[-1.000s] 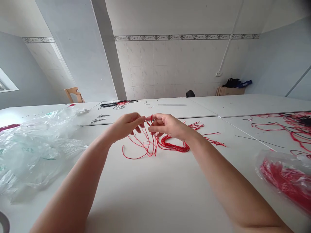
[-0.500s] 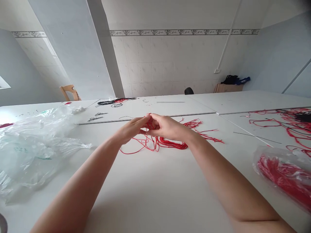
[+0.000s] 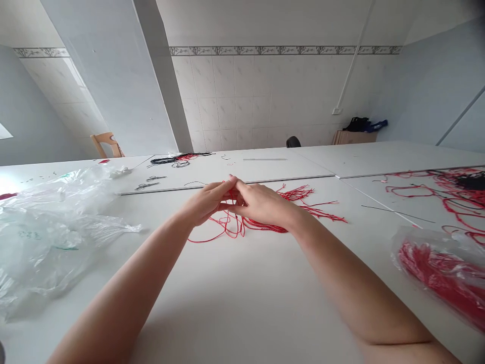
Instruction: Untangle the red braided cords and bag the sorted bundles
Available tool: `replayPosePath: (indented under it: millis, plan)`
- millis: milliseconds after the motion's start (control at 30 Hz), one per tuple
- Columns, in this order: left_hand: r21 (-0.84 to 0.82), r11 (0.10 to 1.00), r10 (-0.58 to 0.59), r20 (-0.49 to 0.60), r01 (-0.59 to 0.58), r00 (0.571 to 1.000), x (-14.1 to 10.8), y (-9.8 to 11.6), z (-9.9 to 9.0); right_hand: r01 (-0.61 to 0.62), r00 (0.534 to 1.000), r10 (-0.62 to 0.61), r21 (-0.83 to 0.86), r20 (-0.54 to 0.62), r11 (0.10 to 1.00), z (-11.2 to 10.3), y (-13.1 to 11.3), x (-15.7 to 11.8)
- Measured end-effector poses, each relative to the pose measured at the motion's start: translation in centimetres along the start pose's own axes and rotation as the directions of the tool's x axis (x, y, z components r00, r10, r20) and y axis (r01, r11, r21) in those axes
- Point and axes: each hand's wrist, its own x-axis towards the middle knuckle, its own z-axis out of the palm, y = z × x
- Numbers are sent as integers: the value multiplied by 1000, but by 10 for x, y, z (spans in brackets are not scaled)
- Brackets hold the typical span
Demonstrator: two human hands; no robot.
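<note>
Left hand (image 3: pixel 207 202) and right hand (image 3: pixel 263 205) curl almost closed, fingers meeting around thin red cords (image 3: pixel 228 233) that trail to a heaped red braided cord (image 3: pixel 265 226) on a white table (image 3: pixel 242 303). At right, a clear plastic bag (image 3: pixel 432 270) holds bunched red cord; a crumpled clear plastic bag (image 3: pixel 49 237) lies left.

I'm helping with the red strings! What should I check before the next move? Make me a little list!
1. Left hand and right hand close together: ok.
2. Red cords caught between the fingers: cannot tell, the hands hide them.
3. Cords under the hands lying untangled: not ok, the loops cross in a heap.
4. Crumpled plastic bag away from the hands: ok.
5. Clear bag of red cords away from the hands: ok.
</note>
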Motion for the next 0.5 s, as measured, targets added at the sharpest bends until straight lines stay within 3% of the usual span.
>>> replayPosePath:
  millis: [133, 300, 400, 500]
  plan:
    - [29, 999, 31, -24, -30, 999, -4, 9, -6, 68, 995, -84, 244, 56, 967, -8, 5, -4]
    - [-274, 945, 112, -250, -181, 962, -8, 29, -18, 112, 993, -114, 389, -18, 915, -26, 14, -8]
    - [-398, 868, 134, -387, -297, 912, -16, 47, -30, 41, 999, -44, 340, 0, 939, -34, 27, -7]
    - [-267, 901, 191, -461, -341, 867, -31, 61, -47, -209, 976, 204, 61, 80, 976, -32, 44, 1]
